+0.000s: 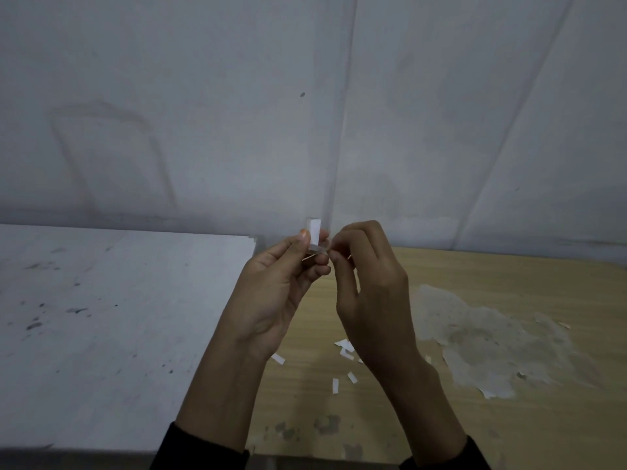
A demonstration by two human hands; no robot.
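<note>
One small white strip (315, 232) stands upright above the counter (441, 418), near the wall. It is narrow and rectangular, with a clear, shiny edge at its lower end. The left hand (274, 293) grips it between thumb and curled fingers (320, 270). The right hand (369, 293) pinches that lower end, its fingers closed tight together on it. On the wooden counter below lie at least five white paper scraps (278, 358) (more may hide under the right wrist). One white board (101, 317) covers the counter's left part.
</note>
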